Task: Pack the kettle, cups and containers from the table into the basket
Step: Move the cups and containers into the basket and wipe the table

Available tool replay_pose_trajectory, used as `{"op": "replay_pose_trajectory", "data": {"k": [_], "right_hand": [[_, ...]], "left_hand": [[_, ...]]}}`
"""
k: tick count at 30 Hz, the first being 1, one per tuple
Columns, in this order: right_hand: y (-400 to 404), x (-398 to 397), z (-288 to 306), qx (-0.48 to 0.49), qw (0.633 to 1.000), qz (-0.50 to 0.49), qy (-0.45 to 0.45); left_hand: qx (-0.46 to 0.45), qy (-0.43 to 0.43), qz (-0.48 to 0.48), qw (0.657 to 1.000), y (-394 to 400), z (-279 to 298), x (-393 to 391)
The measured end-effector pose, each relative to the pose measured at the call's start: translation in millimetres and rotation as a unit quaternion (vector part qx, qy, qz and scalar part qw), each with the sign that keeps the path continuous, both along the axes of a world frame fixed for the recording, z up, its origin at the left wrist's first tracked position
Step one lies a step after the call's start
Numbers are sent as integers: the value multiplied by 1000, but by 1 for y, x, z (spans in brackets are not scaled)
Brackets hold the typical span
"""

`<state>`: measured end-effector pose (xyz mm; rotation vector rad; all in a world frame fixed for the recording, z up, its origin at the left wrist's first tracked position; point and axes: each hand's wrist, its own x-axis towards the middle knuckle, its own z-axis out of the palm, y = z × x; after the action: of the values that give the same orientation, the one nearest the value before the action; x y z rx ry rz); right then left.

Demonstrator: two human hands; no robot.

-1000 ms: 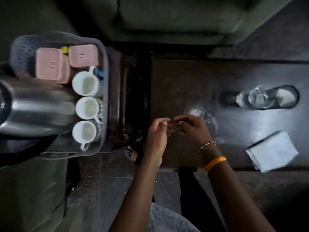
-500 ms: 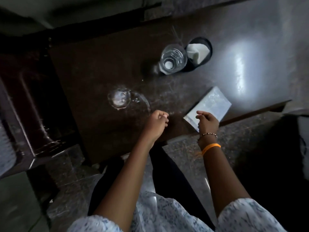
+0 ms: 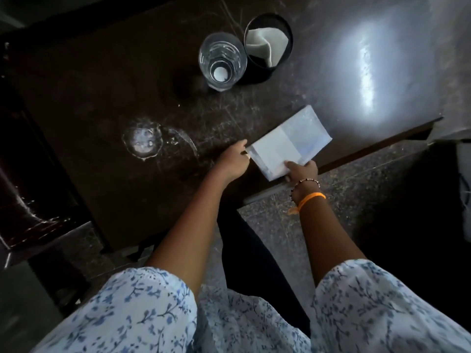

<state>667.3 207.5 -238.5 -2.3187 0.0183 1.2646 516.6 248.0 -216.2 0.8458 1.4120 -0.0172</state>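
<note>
The dark table (image 3: 89,80) fills most of what can be seen, and nothing of the packing job stands on it: no kettle, no cups, no lidded containers, and the basket itself is out of sight, so I cannot say from here where any of them are. My guess is that the packing is finished or nearly so, and what goes on now is tidying. Beyond the fingers, towards the far edge, stands a black round holder (image 3: 270,59) with a pale cloth or paper tucked inside, and touching its left side a clear drinking glass (image 3: 222,61), upright and seemingly empty but for something white showing at its bottom. Whether the glass counts among the cups is doubtful. Right under the fingers lies a folded white cloth or napkin (image 3: 288,146), set askew near the table's front edge. The right hand (image 3: 303,171) has its fingertips pressed down on the near corner of it, fingers close together, the thumb hidden. The left hand (image 3: 233,161) is curled at the cloth's left edge and seems to nip it between thumb and finger, though the grip is too small to read surely. Off to the left of the left hand's fingers sits a wet ring (image 3: 142,140), a little spill on the wood. Nothing blocks the hands; the glass and holder stand well clear of them.
</note>
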Motion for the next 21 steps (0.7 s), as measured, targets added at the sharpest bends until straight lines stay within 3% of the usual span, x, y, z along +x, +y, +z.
{"op": "replay_pose_trajectory", "data": {"k": [3, 6, 8, 11, 14, 17, 19, 21], "right_hand": [[1, -21, 4, 35, 994, -14, 103], [-3, -48, 15, 81, 977, -28, 196], [-5, -70, 25, 104, 961, -25, 253], [-9, -111, 40, 104, 948, -7, 300], [-11, -151, 52, 80, 946, 96, 298], [-9, -190, 60, 66, 954, 210, 204], [-2, -216, 64, 73, 958, 223, 165], [5, -243, 70, 65, 957, 207, 193]], "left_hand": [[11, 15, 92, 996, -8, -2, -19], [7, 33, 264, 964, -22, 3, -46], [-46, -22, 380, 924, -34, 8, -65], [-76, -104, 459, 879, -57, 20, -94], [-26, -111, 500, 859, -81, 33, -122], [13, -69, 530, 845, -100, 44, -161], [32, -59, 545, 836, -111, 52, -195], [46, -54, 554, 830, -121, 62, -232]]}}
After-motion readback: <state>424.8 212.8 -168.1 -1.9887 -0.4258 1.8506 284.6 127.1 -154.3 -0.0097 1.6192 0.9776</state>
